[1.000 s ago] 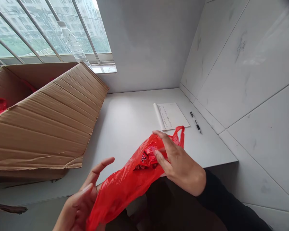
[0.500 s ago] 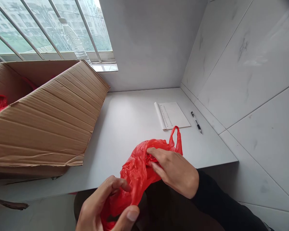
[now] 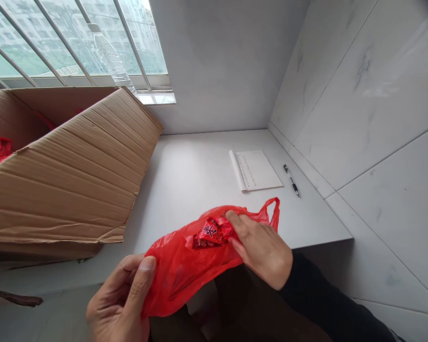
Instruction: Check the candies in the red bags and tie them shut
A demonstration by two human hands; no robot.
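Observation:
A red plastic bag (image 3: pixel 178 266) is stretched between my two hands over the table's front edge. My left hand (image 3: pixel 124 294) pinches its left end between thumb and fingers. At the right, my right hand (image 3: pixel 260 244) is closed on small red wrapped packets (image 3: pixel 212 232) with dark characters printed on them. These packets lie on the bag's plastic, and their right part is hidden under my fingers. One loop handle of the bag sticks up beyond my right hand.
A large cardboard box (image 3: pixel 67 180) with red plastic inside stands at the left. On the white table (image 3: pixel 189 166) lie a notepad (image 3: pixel 260 170) and a pen (image 3: pixel 291 180) near the tiled wall. A clear bottle (image 3: pixel 112 59) stands by the barred window.
My left hand has moved left and spread the crumpled bag out flat. The red packets are now plainly visible. My right hand has stayed nearly in place.

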